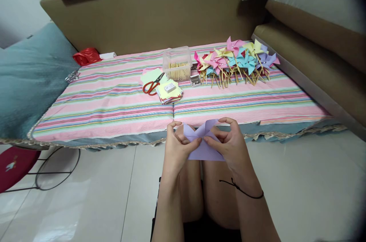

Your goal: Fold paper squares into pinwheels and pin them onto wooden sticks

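Note:
A sheet of purple paper is held above my knees, its upper part bent inward and its lower edge straight. My left hand grips its left side, the thumb pressed near the middle. On the other side my right hand pinches the sheet, its thumb close to the left one. The fingers behind the paper are partly hidden. Beyond my hands, on the sofa, orange-handled scissors rest beside a stack of coloured paper with a small white box on top.
A clear plastic box of thin sticks stands behind the paper stack. Finished paper pinwheels lie heaped to its right, near a small open box of metal pieces. A red plastic bag sits far left; a red stool stands on the floor.

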The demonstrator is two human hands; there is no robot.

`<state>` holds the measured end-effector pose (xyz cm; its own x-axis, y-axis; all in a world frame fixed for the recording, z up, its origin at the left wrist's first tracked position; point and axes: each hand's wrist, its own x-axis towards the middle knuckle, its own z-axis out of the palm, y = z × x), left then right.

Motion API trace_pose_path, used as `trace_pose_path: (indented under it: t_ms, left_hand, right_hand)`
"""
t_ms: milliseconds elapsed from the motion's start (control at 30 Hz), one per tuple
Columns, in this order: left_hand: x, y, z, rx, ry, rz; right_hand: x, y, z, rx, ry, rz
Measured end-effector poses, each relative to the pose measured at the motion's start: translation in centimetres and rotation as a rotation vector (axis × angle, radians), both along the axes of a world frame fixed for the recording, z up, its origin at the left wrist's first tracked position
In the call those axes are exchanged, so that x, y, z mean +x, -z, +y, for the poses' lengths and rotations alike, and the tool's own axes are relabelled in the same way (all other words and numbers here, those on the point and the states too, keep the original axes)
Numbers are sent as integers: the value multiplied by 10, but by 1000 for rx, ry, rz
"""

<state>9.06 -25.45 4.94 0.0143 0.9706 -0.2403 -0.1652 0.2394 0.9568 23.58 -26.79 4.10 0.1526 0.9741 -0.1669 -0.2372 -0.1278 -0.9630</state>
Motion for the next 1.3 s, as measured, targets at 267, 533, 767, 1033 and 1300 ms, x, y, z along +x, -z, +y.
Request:
trace_pose_path:
  t_ms: [267, 533, 767, 1033, 1300]
  left_hand:
    - [3, -3, 0, -41, -94, -140]
    - [7, -10, 5, -51, -421, -260]
    - [20, -15, 0, -2, -517, -244]
    - [27, -17, -4, 35, -501, -216]
    - [27, -11, -2, 50, -441, -200]
  right_hand:
    - [3, 0, 2, -12, 24, 88]
    - [18, 14, 4, -8, -119, 186]
    - [-13, 11, 6, 50, -181, 340]
    - [-25, 19, 8, 117, -90, 229]
    - [-36, 18, 8, 115, 70, 222]
